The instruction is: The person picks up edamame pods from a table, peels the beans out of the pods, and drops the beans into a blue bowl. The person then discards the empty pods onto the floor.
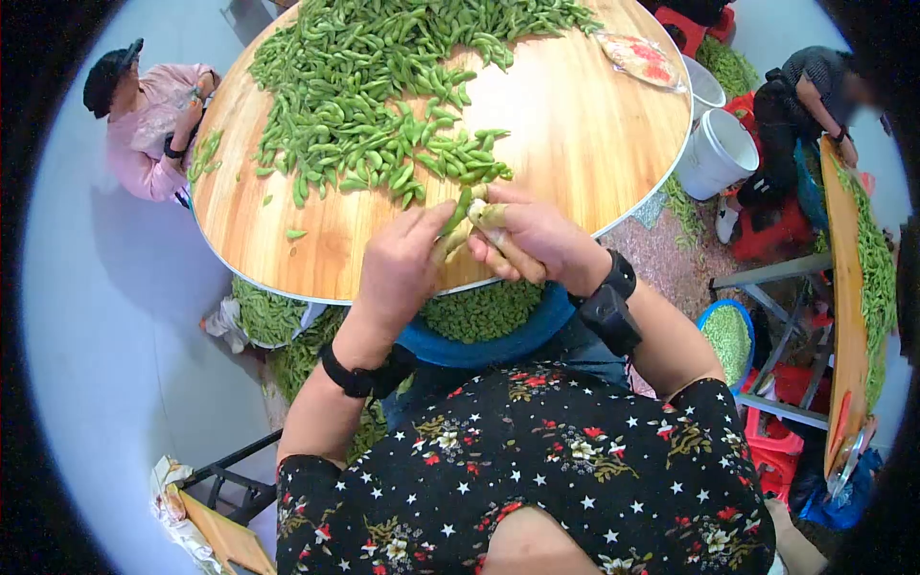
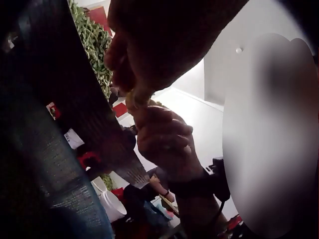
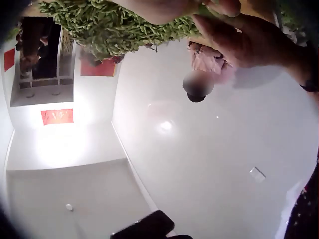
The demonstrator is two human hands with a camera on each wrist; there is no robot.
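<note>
My left hand [image 1: 404,259] pinches a green soybean pod [image 1: 459,211] upright between thumb and fingers, just above the table's near edge. Close against it, my right hand [image 1: 541,238] has its fingers curled in, with the thumb tip at the same pod; a pale wrapping covers part of that thumb. In the left wrist view the fingertips of both hands meet, and the pod is mostly hidden there. A large heap of soybean pods [image 1: 374,105] covers the far left of the round wooden table [image 1: 585,115]. Below the hands sits a blue basin [image 1: 450,356] of shelled beans [image 1: 484,311].
A clear packet with red print [image 1: 640,59] lies at the table's right. White buckets [image 1: 717,155] stand beyond that edge. One person in pink [image 1: 153,134] sits at left, another in dark clothes [image 1: 800,101] at right, beside a second table [image 1: 843,316]. More pods lie below the table.
</note>
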